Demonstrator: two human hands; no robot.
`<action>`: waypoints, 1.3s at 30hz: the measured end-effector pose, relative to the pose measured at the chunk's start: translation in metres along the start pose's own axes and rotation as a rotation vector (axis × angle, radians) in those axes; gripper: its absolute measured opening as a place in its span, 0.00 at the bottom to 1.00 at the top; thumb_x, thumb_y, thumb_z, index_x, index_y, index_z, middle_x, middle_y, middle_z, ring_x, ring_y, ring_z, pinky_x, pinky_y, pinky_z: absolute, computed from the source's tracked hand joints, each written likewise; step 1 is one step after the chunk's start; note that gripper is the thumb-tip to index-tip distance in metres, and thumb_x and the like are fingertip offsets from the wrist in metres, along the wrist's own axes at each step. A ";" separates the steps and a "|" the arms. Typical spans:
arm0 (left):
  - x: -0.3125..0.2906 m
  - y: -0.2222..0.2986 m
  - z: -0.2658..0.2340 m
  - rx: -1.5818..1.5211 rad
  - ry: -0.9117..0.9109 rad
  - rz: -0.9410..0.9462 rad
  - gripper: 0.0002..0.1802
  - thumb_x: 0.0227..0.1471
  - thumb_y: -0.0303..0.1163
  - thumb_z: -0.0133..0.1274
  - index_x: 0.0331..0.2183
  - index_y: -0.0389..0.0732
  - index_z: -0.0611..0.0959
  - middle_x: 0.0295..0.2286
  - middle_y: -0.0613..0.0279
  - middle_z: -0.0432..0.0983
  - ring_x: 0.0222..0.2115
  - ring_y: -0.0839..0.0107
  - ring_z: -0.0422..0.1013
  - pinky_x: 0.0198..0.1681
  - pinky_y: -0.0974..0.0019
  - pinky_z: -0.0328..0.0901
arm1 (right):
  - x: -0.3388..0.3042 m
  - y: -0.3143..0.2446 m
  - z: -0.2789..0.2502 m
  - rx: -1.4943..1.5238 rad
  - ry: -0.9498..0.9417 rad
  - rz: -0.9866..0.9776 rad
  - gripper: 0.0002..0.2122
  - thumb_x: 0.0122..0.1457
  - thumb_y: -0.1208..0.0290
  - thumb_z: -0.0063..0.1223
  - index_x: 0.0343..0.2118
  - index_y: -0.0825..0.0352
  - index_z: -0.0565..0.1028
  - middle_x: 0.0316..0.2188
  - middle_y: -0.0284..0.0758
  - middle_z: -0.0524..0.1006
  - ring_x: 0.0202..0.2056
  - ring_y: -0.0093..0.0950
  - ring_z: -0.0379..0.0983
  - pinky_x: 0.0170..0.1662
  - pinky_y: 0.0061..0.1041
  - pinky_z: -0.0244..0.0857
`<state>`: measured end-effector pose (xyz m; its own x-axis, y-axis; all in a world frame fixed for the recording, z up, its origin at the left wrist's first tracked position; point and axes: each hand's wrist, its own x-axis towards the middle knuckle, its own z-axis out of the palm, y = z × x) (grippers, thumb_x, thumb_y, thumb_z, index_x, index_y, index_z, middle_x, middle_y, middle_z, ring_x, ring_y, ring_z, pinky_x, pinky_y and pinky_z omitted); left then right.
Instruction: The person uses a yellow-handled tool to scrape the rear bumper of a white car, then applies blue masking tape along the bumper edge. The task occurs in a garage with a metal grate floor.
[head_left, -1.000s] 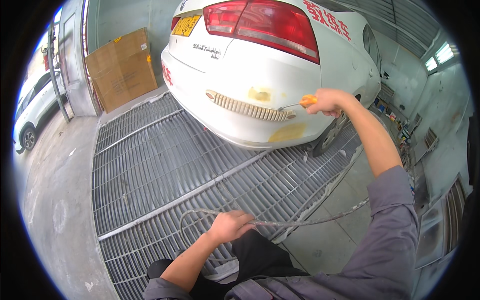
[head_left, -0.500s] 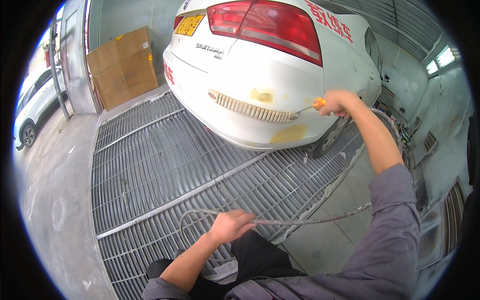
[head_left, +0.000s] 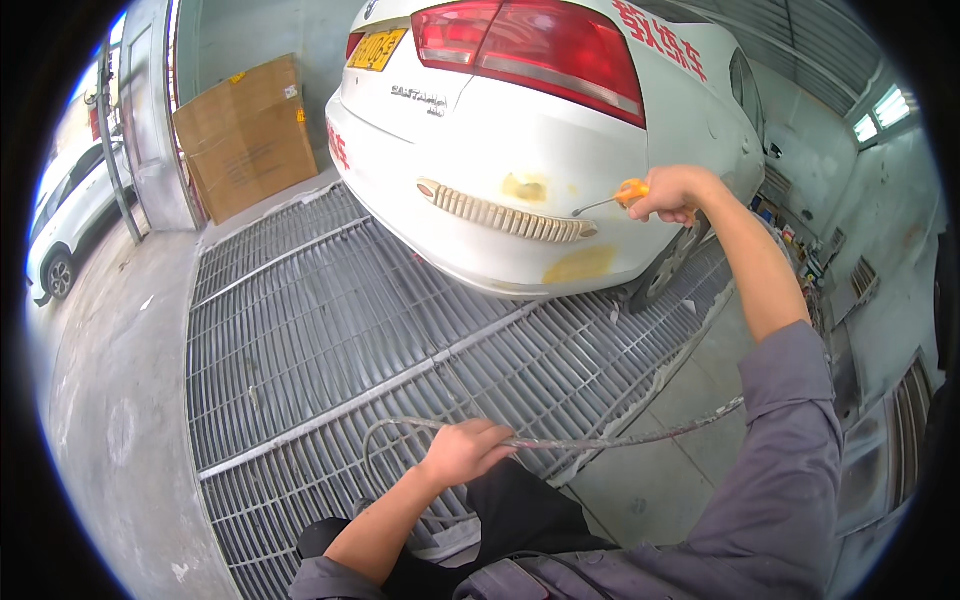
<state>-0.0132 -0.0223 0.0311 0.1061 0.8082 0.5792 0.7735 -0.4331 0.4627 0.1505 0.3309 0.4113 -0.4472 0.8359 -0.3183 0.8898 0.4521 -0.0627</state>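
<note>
My right hand (head_left: 675, 194) is closed around an orange air blow gun (head_left: 632, 190). Its thin metal nozzle points left, with the tip close to the upper right part of a ribbed, dull beige bumper strip (head_left: 510, 215). The strip sits on the rear bumper of a white car (head_left: 450, 165). Yellowish filler patches show above it and below it, the lower patch (head_left: 580, 265) being larger. Low over the floor, my left hand (head_left: 466, 452) is wrapped around a grey, paint-spattered hose (head_left: 620, 440), which runs off to the right behind my right arm.
Metal floor grating (head_left: 310, 320) lies under the car's rear and around my legs. A large cardboard box (head_left: 245, 140) leans against the far wall. Another white car (head_left: 75, 215) stands outside at left. Along the right wall are assorted items and louvred panels (head_left: 908, 430).
My right hand has lifted slightly, and the blow gun's nozzle tip has moved a little left and up along the strip. My left hand keeps its place on the hose.
</note>
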 end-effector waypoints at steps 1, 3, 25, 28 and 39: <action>0.000 0.000 0.000 0.000 0.002 -0.001 0.16 0.57 0.41 0.66 0.44 0.44 0.87 0.30 0.59 0.81 0.29 0.56 0.79 0.30 0.56 0.74 | 0.000 -0.002 0.000 0.001 -0.006 -0.005 0.17 0.61 0.56 0.65 0.37 0.69 0.82 0.16 0.31 0.68 0.15 0.24 0.64 0.20 0.33 0.65; 0.001 0.001 -0.002 -0.007 0.003 -0.003 0.16 0.58 0.41 0.66 0.44 0.44 0.87 0.30 0.60 0.81 0.29 0.56 0.79 0.30 0.56 0.73 | 0.000 -0.006 0.000 0.004 -0.018 -0.014 0.17 0.62 0.56 0.65 0.38 0.69 0.82 0.15 0.31 0.68 0.15 0.23 0.64 0.20 0.32 0.65; -0.001 -0.003 -0.001 -0.012 -0.001 0.009 0.14 0.60 0.43 0.62 0.43 0.47 0.85 0.30 0.60 0.79 0.31 0.56 0.79 0.30 0.54 0.73 | 0.008 -0.020 0.002 -0.021 -0.043 -0.040 0.16 0.60 0.57 0.64 0.38 0.68 0.82 0.15 0.32 0.68 0.14 0.25 0.65 0.21 0.34 0.66; -0.001 -0.002 -0.002 -0.008 -0.019 -0.003 0.14 0.60 0.43 0.62 0.43 0.47 0.85 0.30 0.61 0.79 0.31 0.55 0.79 0.30 0.54 0.73 | 0.003 -0.013 0.000 -0.057 -0.019 0.020 0.16 0.60 0.57 0.65 0.37 0.68 0.82 0.15 0.32 0.69 0.15 0.26 0.65 0.23 0.34 0.67; 0.002 -0.002 -0.004 -0.007 0.004 0.025 0.15 0.58 0.41 0.66 0.44 0.45 0.87 0.29 0.61 0.81 0.28 0.56 0.79 0.28 0.55 0.73 | -0.001 -0.016 0.000 -0.172 0.055 0.116 0.17 0.59 0.53 0.66 0.36 0.65 0.83 0.19 0.32 0.71 0.20 0.26 0.68 0.27 0.36 0.70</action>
<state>-0.0171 -0.0213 0.0336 0.1225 0.7957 0.5932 0.7665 -0.4555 0.4528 0.1372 0.3227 0.4124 -0.3514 0.8988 -0.2619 0.9088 0.3947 0.1350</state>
